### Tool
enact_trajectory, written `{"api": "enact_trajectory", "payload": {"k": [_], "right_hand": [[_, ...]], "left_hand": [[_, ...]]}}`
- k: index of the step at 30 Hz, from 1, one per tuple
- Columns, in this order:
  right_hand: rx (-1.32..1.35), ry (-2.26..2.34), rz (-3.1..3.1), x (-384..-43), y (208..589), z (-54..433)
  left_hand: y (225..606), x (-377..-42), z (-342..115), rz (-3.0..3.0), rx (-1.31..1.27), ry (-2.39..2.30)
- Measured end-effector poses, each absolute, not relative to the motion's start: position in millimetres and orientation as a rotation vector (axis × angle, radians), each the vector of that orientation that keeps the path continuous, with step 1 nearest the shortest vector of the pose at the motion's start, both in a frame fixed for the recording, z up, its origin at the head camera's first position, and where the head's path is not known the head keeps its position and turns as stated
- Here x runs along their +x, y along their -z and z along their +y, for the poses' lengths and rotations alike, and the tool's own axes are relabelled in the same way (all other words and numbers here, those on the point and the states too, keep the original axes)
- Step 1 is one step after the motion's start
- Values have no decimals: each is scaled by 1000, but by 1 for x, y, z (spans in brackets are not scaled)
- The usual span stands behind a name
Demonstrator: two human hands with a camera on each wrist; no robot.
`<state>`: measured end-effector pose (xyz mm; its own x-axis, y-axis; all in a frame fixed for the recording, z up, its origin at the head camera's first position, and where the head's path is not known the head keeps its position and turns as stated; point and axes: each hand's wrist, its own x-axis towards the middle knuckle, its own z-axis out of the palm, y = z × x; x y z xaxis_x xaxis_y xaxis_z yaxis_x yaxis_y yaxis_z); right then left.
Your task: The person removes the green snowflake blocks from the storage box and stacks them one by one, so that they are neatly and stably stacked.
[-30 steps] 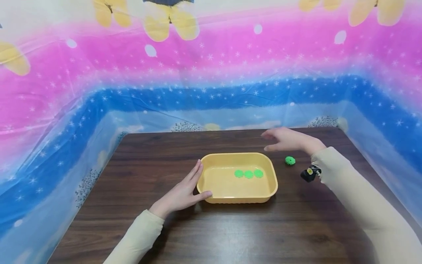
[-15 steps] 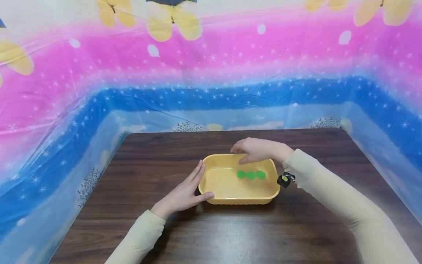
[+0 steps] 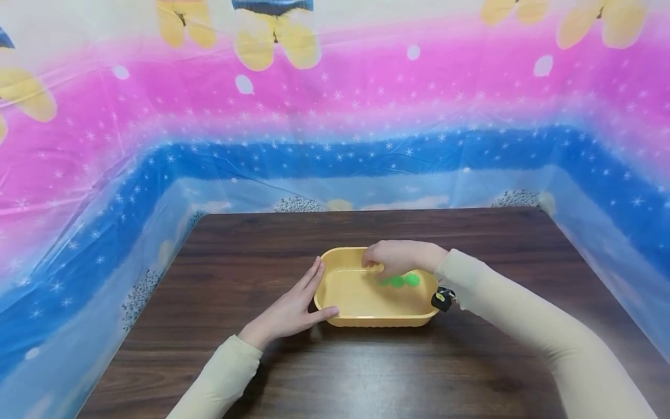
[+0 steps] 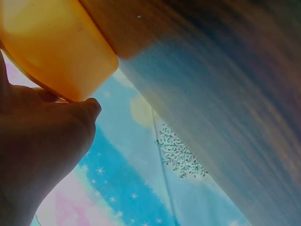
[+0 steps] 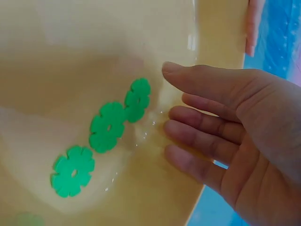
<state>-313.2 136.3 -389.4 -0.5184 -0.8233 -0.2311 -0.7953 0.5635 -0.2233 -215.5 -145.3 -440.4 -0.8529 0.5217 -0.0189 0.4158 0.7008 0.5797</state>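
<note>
A yellow plastic tray (image 3: 377,317) sits mid-table, and its bottom looks wet. Three green flower-shaped discs (image 3: 400,281) lie in a row inside it, clear in the right wrist view (image 5: 107,127). My right hand (image 3: 389,259) reaches into the tray from the right, fingers straight and slightly spread (image 5: 176,94). It hovers just beside the discs and holds nothing. My left hand (image 3: 298,305) lies flat on the table against the tray's left wall. Its thumb touches the tray's (image 4: 56,42) front corner, as the left wrist view of that hand (image 4: 42,141) shows.
The dark wooden table (image 3: 366,372) is fenced on three sides by a pink and blue plastic sheet (image 3: 335,151). A black wrist camera (image 3: 442,299) hangs under my right sleeve by the tray's right end. A faint green blur (image 5: 28,220) shows at the tray's edge.
My right hand has swung left from the table beyond the tray's right end to inside the tray. The loose green piece seen there before is now out of sight. The left hand stayed put.
</note>
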Motion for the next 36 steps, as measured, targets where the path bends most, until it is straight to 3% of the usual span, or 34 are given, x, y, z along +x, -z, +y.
{"api": "enact_trajectory", "payload": {"k": [21,36], "right_hand": [[-1054,18,2412,-318,397,119],[-995,19,2395,-318,398,118]], "left_hand": [[444,-217,-146,2736,779,-867],[443,-217,-145,2729,777,-867]]}}
